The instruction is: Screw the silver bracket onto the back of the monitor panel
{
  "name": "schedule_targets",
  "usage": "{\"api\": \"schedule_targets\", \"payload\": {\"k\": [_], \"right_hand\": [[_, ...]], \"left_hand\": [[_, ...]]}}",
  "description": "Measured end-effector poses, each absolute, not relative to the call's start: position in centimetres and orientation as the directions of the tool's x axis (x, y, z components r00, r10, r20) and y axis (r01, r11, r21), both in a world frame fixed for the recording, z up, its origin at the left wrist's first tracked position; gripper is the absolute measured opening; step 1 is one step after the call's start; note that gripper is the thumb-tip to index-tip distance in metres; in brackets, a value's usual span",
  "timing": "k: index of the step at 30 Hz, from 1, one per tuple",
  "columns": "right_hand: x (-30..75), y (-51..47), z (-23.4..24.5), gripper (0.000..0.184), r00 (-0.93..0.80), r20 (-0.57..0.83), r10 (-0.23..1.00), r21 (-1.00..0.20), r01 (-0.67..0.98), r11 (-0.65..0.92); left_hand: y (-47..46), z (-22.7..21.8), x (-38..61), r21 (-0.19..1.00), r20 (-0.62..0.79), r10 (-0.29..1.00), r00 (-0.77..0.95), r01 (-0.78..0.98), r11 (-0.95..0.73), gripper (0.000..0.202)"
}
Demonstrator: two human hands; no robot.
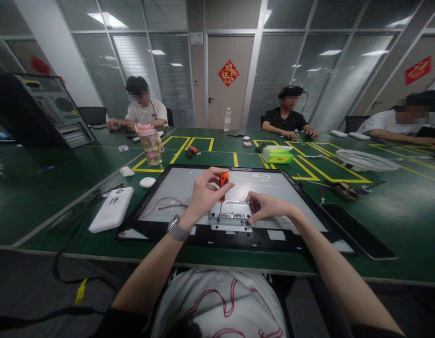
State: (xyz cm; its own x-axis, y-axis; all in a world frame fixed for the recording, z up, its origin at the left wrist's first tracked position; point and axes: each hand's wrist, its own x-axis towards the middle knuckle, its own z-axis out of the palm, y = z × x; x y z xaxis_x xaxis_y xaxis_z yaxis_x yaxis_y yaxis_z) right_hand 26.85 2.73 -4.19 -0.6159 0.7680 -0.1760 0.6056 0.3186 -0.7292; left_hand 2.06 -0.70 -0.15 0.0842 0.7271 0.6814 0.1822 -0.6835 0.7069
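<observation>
An orange and black screwdriver [223, 181] stands nearly upright in my left hand [207, 191], fingers closed around its handle. Its shaft reaches down to the left side of a metal bracket [231, 227] with connector ports. That bracket sits at the near middle of a flat display panel [168, 188], which lies back side up in a black frame. My right hand [267, 206] grips the bracket's right side between thumb and fingers. Thin wires [164, 203] run across the panel left of the bracket. The screwdriver's tip is too small to make out clearly.
Left of the panel lie a white power bank [112, 210] and a round white case [147, 182]; a pink-lidded bottle [150, 145] stands behind. A black slab [356, 230] lies right. Farther back are a green tissue pack [276, 154], a white fan grille [365, 160] and several seated people.
</observation>
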Motion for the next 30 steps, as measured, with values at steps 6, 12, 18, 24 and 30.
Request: {"api": "schedule_targets", "payload": {"k": [6,12,18,24,30], "right_hand": [[26.8,2.7,-4.2,0.065,-0.612,-0.184,0.769,-0.727,0.611,0.313],[26.8,2.7,-4.1,0.066,-0.62,-0.172,0.765,-0.725,0.606,0.328],[26.7,2.5,-3.8,0.067,-0.61,-0.182,0.772,-0.722,0.615,0.316],[26.7,2.5,-3.8,0.067,-0.612,-0.177,0.771,-0.729,0.608,0.315],[26.6,2.5,-3.8,0.068,-0.609,-0.176,0.773,-0.721,0.615,0.32]], "left_hand": [[-1.2,0.0,2.2,0.802,0.593,0.786,0.176,-0.043,-0.596,0.024],[-0.6,0.0,2.3,0.793,0.605,0.787,0.118,-0.17,-0.584,0.016],[0.0,0.3,2.1,0.827,0.497,0.861,0.111,-0.363,-0.43,0.026],[-0.1,0.0,2.0,0.803,0.566,0.82,0.086,-0.282,-0.525,0.025],[0.0,0.1,2.0,0.813,0.524,0.835,0.168,-0.391,-0.431,0.031]]}}
